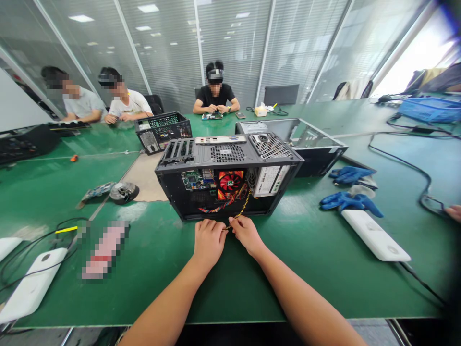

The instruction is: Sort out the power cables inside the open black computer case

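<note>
An open black computer case (226, 158) lies on its side on the green table (309, 254), showing a motherboard, a red fan (230, 181) and a power supply. A yellow-and-black braided cable (242, 209) runs out of the case toward me. My left hand (208, 240) and my right hand (245, 233) meet at the case's front edge. Both have their fingers curled and pinch the near end of that cable between them.
Another open case (298, 142) stands behind on the right, a third (163, 129) at back left. Blue gloves (347, 202) and a white device (374, 235) lie right. White devices with cables sit left. Three people sit across the table. A hand (454, 211) shows at the right edge.
</note>
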A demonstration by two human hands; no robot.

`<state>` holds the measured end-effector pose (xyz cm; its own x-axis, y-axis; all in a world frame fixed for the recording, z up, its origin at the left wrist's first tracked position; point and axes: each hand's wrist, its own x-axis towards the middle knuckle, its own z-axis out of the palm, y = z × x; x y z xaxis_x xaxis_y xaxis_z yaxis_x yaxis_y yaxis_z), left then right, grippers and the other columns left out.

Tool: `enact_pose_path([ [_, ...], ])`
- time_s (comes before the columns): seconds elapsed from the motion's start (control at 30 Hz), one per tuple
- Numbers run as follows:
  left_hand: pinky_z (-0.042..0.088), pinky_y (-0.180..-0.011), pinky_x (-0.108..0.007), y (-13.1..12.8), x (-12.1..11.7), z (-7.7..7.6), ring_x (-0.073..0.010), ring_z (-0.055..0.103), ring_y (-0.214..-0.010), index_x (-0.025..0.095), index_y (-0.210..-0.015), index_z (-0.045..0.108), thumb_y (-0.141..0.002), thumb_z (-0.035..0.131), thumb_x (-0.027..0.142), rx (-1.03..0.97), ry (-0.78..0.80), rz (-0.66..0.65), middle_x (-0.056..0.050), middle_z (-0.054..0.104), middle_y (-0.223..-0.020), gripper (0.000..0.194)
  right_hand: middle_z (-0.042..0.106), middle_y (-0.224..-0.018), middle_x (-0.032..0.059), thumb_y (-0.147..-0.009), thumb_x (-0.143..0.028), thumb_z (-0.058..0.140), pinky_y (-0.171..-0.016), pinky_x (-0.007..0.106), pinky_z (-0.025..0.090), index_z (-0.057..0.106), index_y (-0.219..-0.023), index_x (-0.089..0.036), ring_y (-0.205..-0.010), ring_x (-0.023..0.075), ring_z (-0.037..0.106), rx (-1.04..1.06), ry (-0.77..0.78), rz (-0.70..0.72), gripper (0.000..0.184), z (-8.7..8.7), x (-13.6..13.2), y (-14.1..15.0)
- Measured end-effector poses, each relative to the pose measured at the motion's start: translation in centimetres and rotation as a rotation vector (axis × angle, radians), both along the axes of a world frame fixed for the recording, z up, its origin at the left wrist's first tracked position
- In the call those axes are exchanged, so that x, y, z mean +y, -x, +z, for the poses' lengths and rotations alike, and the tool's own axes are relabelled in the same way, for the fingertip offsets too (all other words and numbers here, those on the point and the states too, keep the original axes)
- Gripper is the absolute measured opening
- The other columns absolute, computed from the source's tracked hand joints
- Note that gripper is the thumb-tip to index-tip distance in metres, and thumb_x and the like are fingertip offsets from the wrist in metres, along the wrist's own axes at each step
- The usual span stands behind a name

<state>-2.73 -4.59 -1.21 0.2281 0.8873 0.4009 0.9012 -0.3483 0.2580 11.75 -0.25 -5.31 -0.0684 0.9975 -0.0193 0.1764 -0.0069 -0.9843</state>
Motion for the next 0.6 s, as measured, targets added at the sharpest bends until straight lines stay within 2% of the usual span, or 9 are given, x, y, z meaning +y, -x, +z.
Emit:
enact_pose_path([
  [0.2, 0.032, -0.079, -0.036, 0.11, 0.00, -0.16, -0.0202, 0.054, -0.084, 0.021, -0.079, 0.062, -0.090, 0.059, 0.026, 0.000, -0.019, 0.009, -0.001, 0.065, -0.075, 0.012, 0.053, -0.054, -0.0003, -0.085, -0.055, 0.051, -0.044, 0.024, 0.033, 0.051, -0.062, -0.019, -0.045, 0.0117, 0.045, -0.022, -0.008, 0.002, 0.042, -0.06, 0.02, -0.01],
  [0.4, 0.032, -0.079, -0.037, 0.05, 0.04, -0.05, -0.0203, 0.056, -0.083, 0.021, -0.081, 0.063, -0.093, 0.054, 0.028, 0.030, 0.022, 0.019, -0.002, 0.066, -0.076, 0.016, 0.052, -0.055, -0.0005, -0.083, -0.060, 0.052, -0.044, 0.024, 0.034, 0.050, -0.062, -0.019, -0.045, 0.0111, 0.044, 0.021, 0.016, 0.005, 0.046, -0.14, 0.01, -0.03],
  [0.6, 0.034, -0.077, -0.035, 0.01, 0.19, -0.08, -0.0201, 0.057, -0.083, 0.021, -0.084, 0.064, -0.094, 0.050, 0.024, 0.013, 0.077, 0.012, -0.003, 0.067, -0.079, 0.018, 0.049, -0.053, -0.0016, -0.079, -0.066, 0.054, -0.040, 0.023, 0.028, 0.048, -0.061, -0.019, -0.043, 0.0090, 0.038, 0.132, 0.086, 0.005, 0.051, 0.24, -0.13, 0.07],
])
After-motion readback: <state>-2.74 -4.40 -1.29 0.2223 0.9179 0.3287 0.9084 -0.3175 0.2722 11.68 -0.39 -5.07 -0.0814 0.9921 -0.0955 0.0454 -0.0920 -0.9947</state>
